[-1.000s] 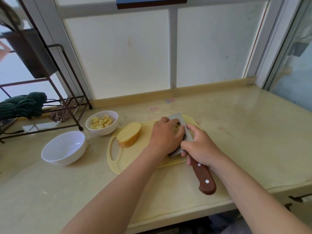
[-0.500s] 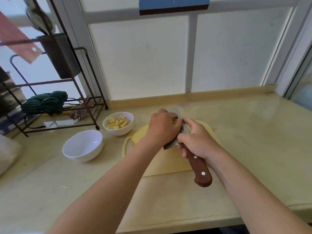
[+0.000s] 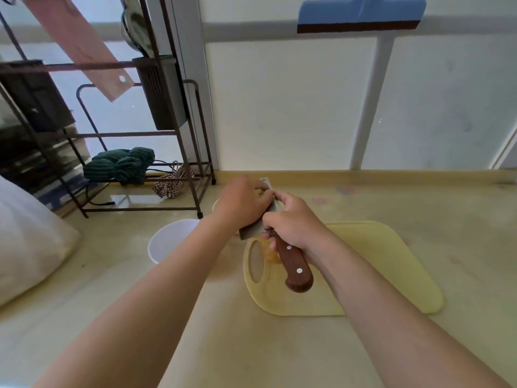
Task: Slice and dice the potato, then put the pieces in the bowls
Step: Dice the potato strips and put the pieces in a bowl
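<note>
Roughly midway, we reckon: we're gripping the cleaver [image 3: 295, 266] in our right hand [image 3: 293, 222], cupping diced potato [image 3: 260, 193] against its blade with our left hand [image 3: 242, 203] by the white bowl [image 3: 156, 247], one potato chunk [image 3: 270, 255] sitting uncut on the cutting board [image 3: 377, 261].

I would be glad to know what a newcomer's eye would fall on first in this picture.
The two hands meeting at the centre draw the eye: the right hand grips a wooden-handled cleaver, and the left hand lies cupped over its blade, hiding what is under it. Just below them a pale yellow cutting board lies on the counter, and left of it a white bowl shows in part.
</note>
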